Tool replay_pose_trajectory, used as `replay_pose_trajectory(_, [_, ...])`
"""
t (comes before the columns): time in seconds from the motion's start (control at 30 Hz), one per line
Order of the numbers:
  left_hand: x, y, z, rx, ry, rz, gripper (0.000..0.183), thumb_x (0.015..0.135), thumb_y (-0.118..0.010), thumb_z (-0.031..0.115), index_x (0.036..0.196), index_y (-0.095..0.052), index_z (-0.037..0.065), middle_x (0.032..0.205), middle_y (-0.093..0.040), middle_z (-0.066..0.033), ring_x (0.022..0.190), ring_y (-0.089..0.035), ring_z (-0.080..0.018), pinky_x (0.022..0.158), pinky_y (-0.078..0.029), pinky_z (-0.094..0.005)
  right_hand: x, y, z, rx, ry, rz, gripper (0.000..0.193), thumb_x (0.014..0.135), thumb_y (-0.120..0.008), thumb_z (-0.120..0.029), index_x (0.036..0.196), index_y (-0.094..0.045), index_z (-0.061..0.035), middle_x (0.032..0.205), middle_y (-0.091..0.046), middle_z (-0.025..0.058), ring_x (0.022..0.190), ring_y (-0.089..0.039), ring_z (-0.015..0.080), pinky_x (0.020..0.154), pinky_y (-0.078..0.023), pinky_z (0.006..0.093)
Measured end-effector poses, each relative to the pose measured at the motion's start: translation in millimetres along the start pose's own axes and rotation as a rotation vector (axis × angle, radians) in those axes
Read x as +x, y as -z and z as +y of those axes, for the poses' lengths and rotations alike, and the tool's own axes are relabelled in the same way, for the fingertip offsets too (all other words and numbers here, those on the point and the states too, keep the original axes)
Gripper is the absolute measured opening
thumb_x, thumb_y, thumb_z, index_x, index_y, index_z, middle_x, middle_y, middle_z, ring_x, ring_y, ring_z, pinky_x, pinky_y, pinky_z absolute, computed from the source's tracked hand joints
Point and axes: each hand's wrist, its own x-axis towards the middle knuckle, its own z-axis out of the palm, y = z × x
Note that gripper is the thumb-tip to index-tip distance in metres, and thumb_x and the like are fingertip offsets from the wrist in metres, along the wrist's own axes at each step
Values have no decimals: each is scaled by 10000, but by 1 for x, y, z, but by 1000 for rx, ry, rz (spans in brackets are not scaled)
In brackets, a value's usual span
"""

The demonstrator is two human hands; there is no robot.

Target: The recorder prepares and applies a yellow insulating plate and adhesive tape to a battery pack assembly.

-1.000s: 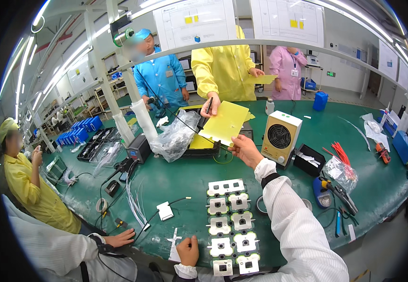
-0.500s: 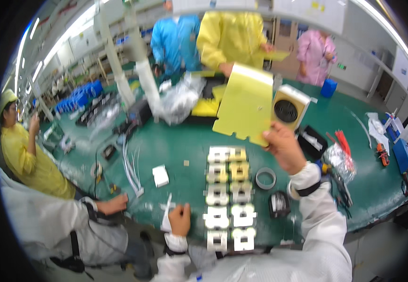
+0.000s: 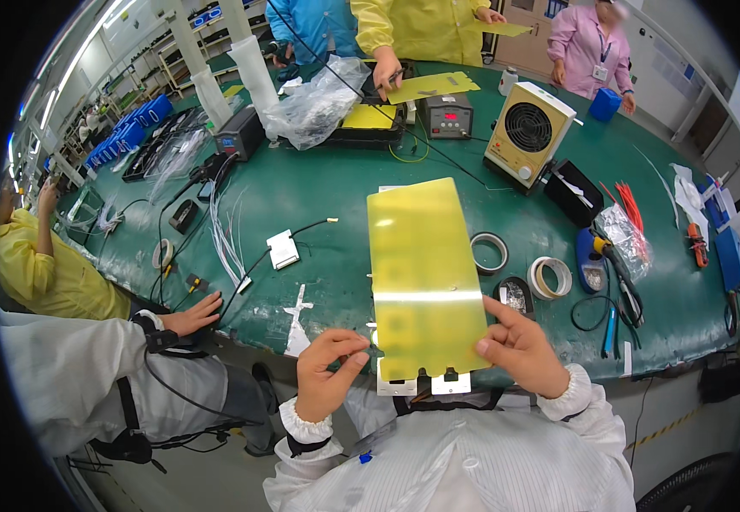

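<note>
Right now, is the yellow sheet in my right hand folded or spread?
Spread: the yellow sheet shows as one broad panel with no visible fold, its lower right edge in the right hand.

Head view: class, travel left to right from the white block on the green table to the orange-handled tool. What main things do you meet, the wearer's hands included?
White block → left hand → yellow sheet → right hand → blue stand → orange-handled tool.
</note>
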Motion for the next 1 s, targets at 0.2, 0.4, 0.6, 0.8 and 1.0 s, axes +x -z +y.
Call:
replay_pose_trajectory(0.2, [-18,-2,-4,-6,37,-25,225,831,-733,46,1041,-694,-25,1074,-645,-150,941,-628,-194,757,-516,-282,-14,-13,-1,-864,125,249,541,872,-694,-133,1355,-500,13,661,-585,56,584,-536,128,562,-454,275])
replay_pose_trajectory(0.4, [-17,-3,-2,26,-36,-37,309,789,-747,4,1094,-698,-8,1113,-650,-158,876,-643,-185,703,-524,-267,-20,0,35,-618,298,237,305,842,-713,-33,1137,-649,6,837,-652,81,675,-587,140,633,-496,266])
replay_pose_trajectory(0.6, [-16,0,-2,155,-70,-54,282,807,-724,-19,1087,-695,-28,1089,-661,-164,856,-645,-182,689,-515,-253,-20,-10,42,-588,377,264,299,824,-736,-18,1111,-661,15,849,-659,97,701,-607,153,652,-506,273])
replay_pose_trajectory(0.8, [-21,-5,-4,143,-41,-14,265,808,-719,-22,1071,-698,-37,1048,-677,-166,826,-650,-192,712,-515,-266,-25,-7,46,-657,439,297,252,814,-745,-9,1057,-684,21,904,-694,139,746,-671,205,667,-529,297])
replay_pose_trajectory(1.0, [-26,-3,-8,130,-7,3,286,813,-734,19,1092,-698,-28,1055,-680,-164,818,-642,-192,717,-507,-274,-27,0,61,-630,527,276,210,814,-724,17,1021,-693,21,898,-707,160,776,-693,278,670,-540,327])
